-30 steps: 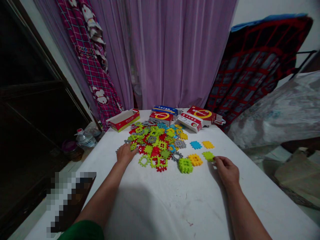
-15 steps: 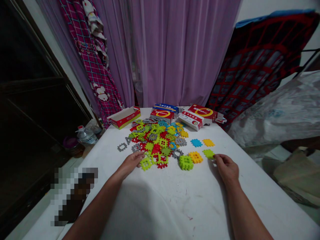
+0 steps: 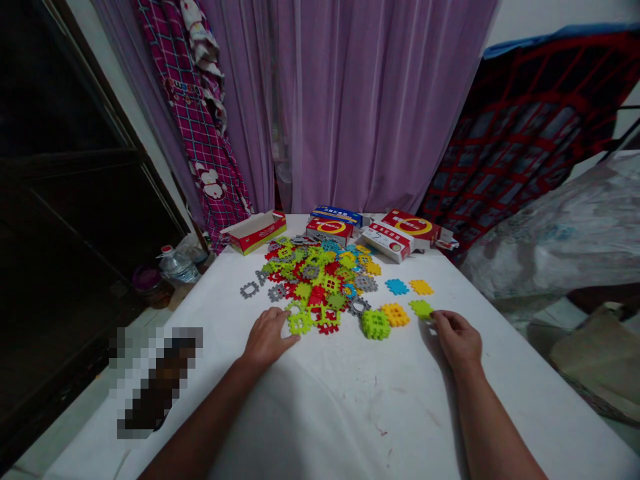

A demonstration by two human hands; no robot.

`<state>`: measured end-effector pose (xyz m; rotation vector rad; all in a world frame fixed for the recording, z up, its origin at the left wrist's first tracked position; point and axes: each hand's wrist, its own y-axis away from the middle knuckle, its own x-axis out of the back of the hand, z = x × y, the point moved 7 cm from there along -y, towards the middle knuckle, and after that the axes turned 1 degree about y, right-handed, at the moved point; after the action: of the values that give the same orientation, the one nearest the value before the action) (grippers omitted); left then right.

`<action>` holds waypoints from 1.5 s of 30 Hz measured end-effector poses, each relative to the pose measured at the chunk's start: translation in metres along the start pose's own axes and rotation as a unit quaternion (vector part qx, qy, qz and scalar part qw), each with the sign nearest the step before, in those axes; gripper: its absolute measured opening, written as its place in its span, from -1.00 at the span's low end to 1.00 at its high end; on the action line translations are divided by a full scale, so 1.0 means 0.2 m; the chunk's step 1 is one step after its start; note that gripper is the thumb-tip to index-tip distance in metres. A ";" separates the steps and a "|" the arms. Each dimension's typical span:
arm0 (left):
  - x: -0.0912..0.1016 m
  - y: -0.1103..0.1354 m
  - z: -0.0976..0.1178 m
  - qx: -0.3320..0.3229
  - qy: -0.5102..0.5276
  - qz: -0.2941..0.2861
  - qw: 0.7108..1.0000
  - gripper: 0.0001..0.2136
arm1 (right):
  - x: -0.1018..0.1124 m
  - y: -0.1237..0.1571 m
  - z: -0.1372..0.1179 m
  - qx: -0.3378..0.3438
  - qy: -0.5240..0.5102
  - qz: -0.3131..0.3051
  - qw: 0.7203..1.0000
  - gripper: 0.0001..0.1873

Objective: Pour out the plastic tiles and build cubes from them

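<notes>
- Over on the right, the right hand (image 3: 459,341) has its fingers curled and pinches a flat, solid, lime-green plastic square with toothed edges (image 3: 421,309) at its right corner, a hold that leaves most of the face showing; whether it is lifted cannot be told.
- The left hand (image 3: 270,335) is spread, thumb parted from fingers, at the near-left edge of the heap; its fingertips come up to a lime-green plastic window-frame piece with toothed edges (image 3: 300,323), with no firm grip to be seen.
- That mixed heap of red, grey, green, yellow and blue toothed plastic pieces (image 3: 320,273) spreads across the middle of the white-covered worktop (image 3: 350,400).
- Right of it, colours look deliberately parted: a lime-green stack of window pieces (image 3: 376,325) touches or nearly touches a yellow stack (image 3: 396,314), with a flat blue square (image 3: 397,287) and a flat yellow square (image 3: 421,287) lying singly beyond.
- Cardboard boxes line the far edge, probably to leave the near side for the hands: an open red-and-lime box (image 3: 263,233), a blue box (image 3: 336,216), a small red box with a yellow oval (image 3: 329,230), a white-and-red box (image 3: 387,240) and a larger red box (image 3: 410,225).
- Printing: Chinese-looking characters, too small to read surely.
</notes>
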<state>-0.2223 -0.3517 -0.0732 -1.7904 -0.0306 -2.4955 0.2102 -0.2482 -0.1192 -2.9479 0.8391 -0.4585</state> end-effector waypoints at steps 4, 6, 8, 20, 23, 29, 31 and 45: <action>0.01 0.00 0.01 -0.025 -0.004 0.015 1.000 -0.60 | 0.01 0.01 -0.02 0.003 0.002 0.006 1.000 -0.60; 0.03 0.01 0.02 -0.042 0.001 0.027 0.999 -0.61 | 0.01 0.01 -0.02 0.000 -0.001 0.006 1.000 -0.58; 0.05 0.04 0.03 -0.055 0.005 0.038 0.998 -0.61 | 0.00 0.01 -0.02 -0.008 -0.004 0.001 1.000 -0.57; 0.05 -0.10 0.59 -0.127 0.038 0.058 0.989 -0.60 | -0.02 -0.02 0.01 0.032 0.009 -0.012 0.999 -0.60; 0.01 -0.17 0.72 -0.160 0.047 0.031 0.985 -0.62 | -0.02 -0.02 0.02 0.040 0.010 -0.011 0.999 -0.62; -0.07 -0.27 0.81 -0.186 0.024 -0.018 0.982 -0.61 | -0.03 -0.02 0.02 0.042 0.002 -0.015 0.999 -0.62; -0.08 -0.29 0.82 -0.190 0.020 -0.024 0.981 -0.59 | -0.03 -0.02 0.01 0.040 0.003 -0.021 0.999 -0.61; -0.15 -0.31 0.83 -0.196 0.044 -0.045 0.979 -0.47 | -0.04 -0.02 0.01 0.031 -0.004 -0.019 0.999 -0.62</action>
<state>-0.0599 -0.2799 -0.0461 -1.8356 0.4235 -2.7982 0.2057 -0.2409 -0.1227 -2.9115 0.7544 -0.4666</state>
